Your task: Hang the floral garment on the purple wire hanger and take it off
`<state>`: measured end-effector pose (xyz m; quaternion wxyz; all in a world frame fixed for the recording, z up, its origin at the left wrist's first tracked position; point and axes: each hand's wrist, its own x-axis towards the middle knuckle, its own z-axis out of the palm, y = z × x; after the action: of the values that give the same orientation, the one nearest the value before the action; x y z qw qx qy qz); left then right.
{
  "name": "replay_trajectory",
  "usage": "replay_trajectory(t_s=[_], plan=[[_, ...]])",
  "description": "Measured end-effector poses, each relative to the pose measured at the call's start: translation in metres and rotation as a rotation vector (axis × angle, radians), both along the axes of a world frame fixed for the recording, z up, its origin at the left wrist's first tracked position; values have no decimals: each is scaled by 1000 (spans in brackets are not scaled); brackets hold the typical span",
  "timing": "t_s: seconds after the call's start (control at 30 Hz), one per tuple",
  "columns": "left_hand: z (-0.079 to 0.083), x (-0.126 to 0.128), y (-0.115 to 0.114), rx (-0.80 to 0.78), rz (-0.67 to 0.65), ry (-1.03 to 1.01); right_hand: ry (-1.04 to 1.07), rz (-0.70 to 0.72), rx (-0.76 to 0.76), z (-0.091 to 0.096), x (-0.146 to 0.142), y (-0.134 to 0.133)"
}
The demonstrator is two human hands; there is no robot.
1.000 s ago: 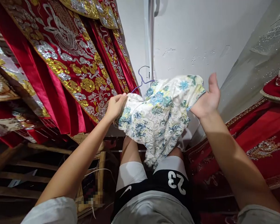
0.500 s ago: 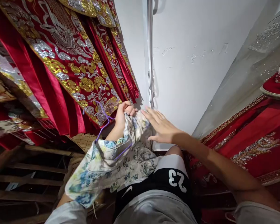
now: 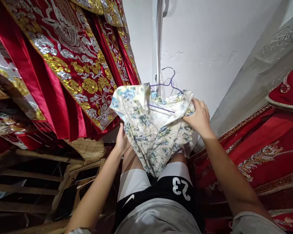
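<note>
A pale shirt with a blue, green and yellow floral print is spread in front of me above my legs. A thin purple hanger sits inside it; the hook stands up out of the neck opening, and the lower bar shows through the opening. My right hand is closed on the shirt near the hanger's right end, fingers around the cloth edge. On the other side, my left hand grips the shirt's left side from below, with most of its fingers hidden behind the cloth.
Red garments with gold and silver embroidery hang at the left. More beaded red cloth hangs at the right, beside a sheer sparkling cloth. A white wall is ahead, and a wooden slatted rack stands low at the left.
My left arm has come out from inside the shirt and now holds its left side. My right hand has moved right and taken hold of the shirt. The hanger has swung upright, farther right.
</note>
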<state>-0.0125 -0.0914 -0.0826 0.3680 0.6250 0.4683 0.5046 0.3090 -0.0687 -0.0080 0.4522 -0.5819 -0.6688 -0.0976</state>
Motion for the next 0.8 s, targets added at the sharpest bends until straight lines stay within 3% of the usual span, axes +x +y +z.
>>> replay_trajectory(t_s=[0.07,0.17,0.27,0.37,0.43,0.53,0.6,0.7,0.8], plan=[[-22,3,-5,-39,76,-113,15,-33,3,6,-3,11],[-54,17,-20,-65,194,-159,-34,59,13,13,-16,14],[-80,38,-43,-93,298,-299,-90,286,-36,12,-20,-5],[-97,59,-64,-190,279,-398,119,621,-214,-12,-19,-35],[-102,68,-73,-225,194,-393,413,764,-343,-45,-25,-52],[-103,74,-79,-200,120,-349,817,689,-422,-104,-53,-66],[-101,71,-79,-172,109,-326,942,683,-640,-133,-78,-68],[-95,61,-80,-158,104,-292,956,763,-831,-148,-104,-66],[-89,53,-83,-162,107,-274,850,805,-772,-145,-109,-64]])
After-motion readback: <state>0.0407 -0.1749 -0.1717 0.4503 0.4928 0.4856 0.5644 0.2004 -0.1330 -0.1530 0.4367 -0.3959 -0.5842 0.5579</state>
